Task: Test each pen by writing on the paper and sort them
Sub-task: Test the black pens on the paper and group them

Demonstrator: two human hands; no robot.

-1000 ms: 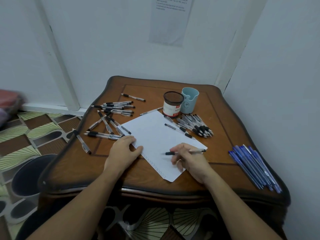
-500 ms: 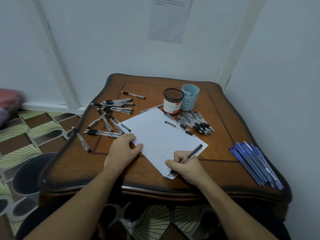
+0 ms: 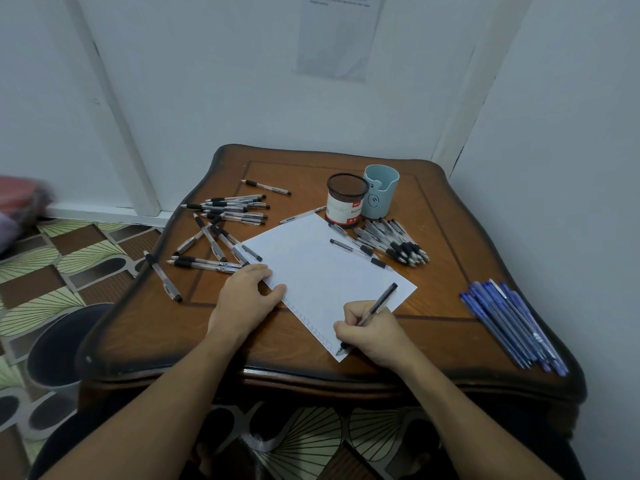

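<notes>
mesh cup [image 3: 346, 202] label reading "Ball", rest cut off, wall notice [image 3: 337, 32] unreadable

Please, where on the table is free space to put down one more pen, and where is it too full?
Bare wood on the table lies between the paper and the blue pens, and along the near edge below the left hand. It is crowded left of the paper, among the scattered black pens, and beside the mesh cup.

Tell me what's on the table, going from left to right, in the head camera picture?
Black pens → left hand → paper → right hand holding a pen → blue pens.
</notes>
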